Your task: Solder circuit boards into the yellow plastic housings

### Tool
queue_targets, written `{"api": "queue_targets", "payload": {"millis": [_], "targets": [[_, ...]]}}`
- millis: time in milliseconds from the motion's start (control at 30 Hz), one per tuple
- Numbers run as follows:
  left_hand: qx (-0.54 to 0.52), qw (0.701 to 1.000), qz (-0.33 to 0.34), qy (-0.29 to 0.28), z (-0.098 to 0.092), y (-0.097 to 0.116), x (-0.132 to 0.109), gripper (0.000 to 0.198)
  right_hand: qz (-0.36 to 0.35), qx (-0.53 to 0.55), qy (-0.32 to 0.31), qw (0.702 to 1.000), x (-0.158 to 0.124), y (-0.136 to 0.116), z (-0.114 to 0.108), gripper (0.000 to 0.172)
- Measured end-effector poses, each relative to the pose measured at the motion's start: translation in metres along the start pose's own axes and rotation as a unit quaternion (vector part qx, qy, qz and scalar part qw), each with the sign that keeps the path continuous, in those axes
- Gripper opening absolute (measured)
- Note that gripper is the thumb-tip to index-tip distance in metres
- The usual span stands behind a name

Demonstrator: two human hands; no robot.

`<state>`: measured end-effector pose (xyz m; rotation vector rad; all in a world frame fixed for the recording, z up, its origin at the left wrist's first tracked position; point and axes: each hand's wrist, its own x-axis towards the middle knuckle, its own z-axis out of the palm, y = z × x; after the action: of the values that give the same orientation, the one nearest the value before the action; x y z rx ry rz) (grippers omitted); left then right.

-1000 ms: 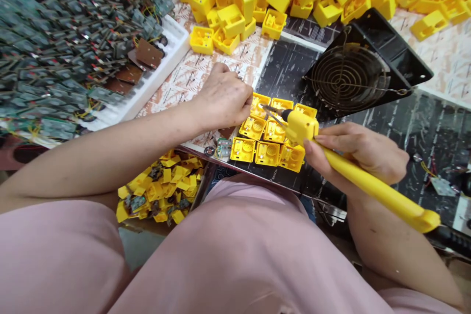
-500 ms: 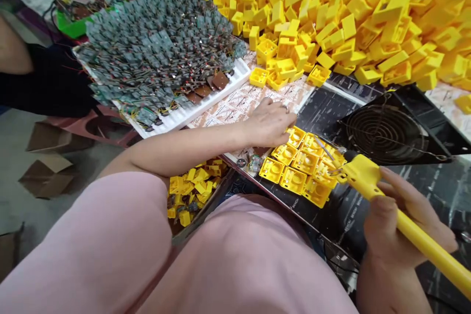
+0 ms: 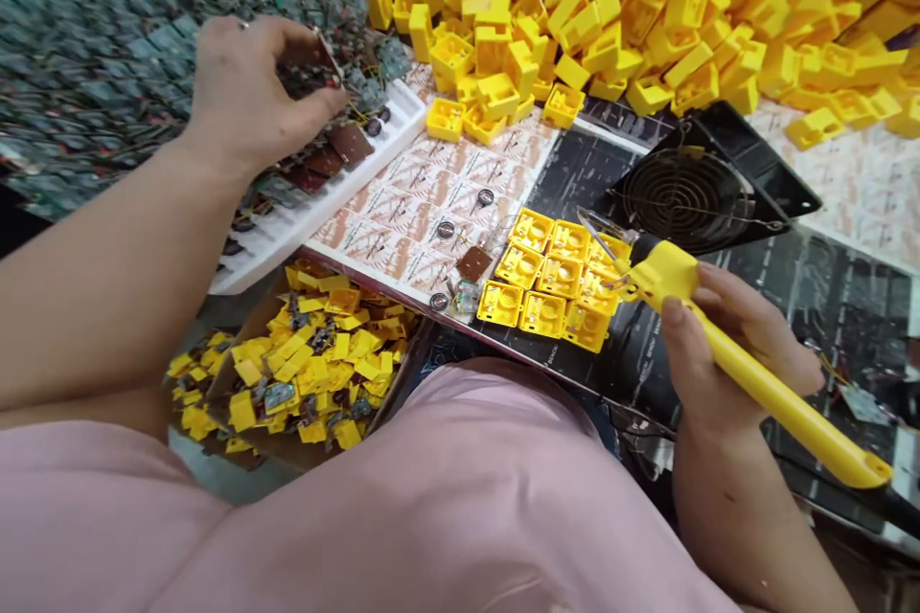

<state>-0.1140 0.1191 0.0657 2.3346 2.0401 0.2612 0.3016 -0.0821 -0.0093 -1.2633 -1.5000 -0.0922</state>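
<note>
My left hand (image 3: 248, 96) is over the foam tray (image 3: 388, 129), among densely packed small circuit boards (image 3: 115, 48). Its thumb and fingers are curled around the edge of one circuit board (image 3: 327, 56), partly hidden by the fingers. My right hand (image 3: 740, 335) grips a yellow soldering iron (image 3: 772, 393), whose metal tip points left above a block of open yellow plastic cases (image 3: 542, 314). These cases lie side by side on the table, with small metal parts inside. Left of them are a brown board (image 3: 474, 262) and round black parts (image 3: 446, 229).
A big heap of yellow cases (image 3: 610, 10) covers the back of the table. A black fan (image 3: 682, 187) lies right of the block. Below the table edge, a carton holds yellow pieces (image 3: 316, 354). Wired parts (image 3: 862, 393) lie at the far right.
My left hand has moved from beside the yellow cases to the tray of circuit boards and closed on one. The camera view has shifted. My right hand still holds the soldering iron.
</note>
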Motion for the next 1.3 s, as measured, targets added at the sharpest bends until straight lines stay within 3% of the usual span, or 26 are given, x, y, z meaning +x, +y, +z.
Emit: {"api": "queue_targets", "payload": {"millis": [67, 167, 267, 400, 567, 700, 867, 1000, 1100, 1300], "targets": [[0.042, 0.999, 0.013, -0.010, 0.001, 0.016, -0.012, 0.106, 0.003, 0.009, -0.006, 1.000, 0.000, -0.002, 0.000, 0.055], [0.086, 0.989, 0.116, -0.033, 0.013, 0.059, -0.029, 0.071, 0.002, 0.015, -0.030, 0.999, 0.002, -0.004, 0.002, 0.051], [-0.019, 0.973, 0.217, -0.082, 0.036, 0.109, -0.040, 0.045, -0.014, 0.017, -0.021, 1.000, 0.008, -0.007, 0.007, 0.041], [-0.095, 0.964, 0.240, -0.066, 0.066, 0.146, -0.042, 0.030, 0.021, 0.063, 0.036, 0.997, 0.015, -0.008, 0.013, 0.039], [-0.097, 0.958, 0.262, -0.059, 0.077, 0.141, -0.039, 0.031, 0.071, 0.094, 0.099, 0.988, 0.016, 0.016, 0.010, 0.026], [-0.093, 0.955, 0.274, -0.063, 0.074, 0.133, -0.038, 0.034, 0.117, 0.155, 0.142, 0.971, 0.016, 0.032, 0.015, 0.048], [-0.067, 0.959, 0.260, -0.093, 0.068, 0.141, -0.036, 0.032, 0.116, 0.106, 0.035, 0.987, 0.011, 0.007, 0.018, 0.024], [-0.030, 0.958, 0.260, -0.120, 0.065, 0.149, -0.034, 0.033, 0.005, 0.028, -0.074, 0.997, 0.010, -0.012, 0.016, 0.019], [0.008, 0.953, 0.276, -0.121, 0.063, 0.152, -0.033, 0.036, -0.078, 0.037, -0.093, 0.992, 0.015, -0.014, 0.018, 0.017], [0.053, 0.948, 0.287, -0.123, 0.060, 0.154, -0.032, 0.037, -0.104, 0.039, -0.143, 0.984, 0.026, -0.018, 0.025, 0.016]]}}
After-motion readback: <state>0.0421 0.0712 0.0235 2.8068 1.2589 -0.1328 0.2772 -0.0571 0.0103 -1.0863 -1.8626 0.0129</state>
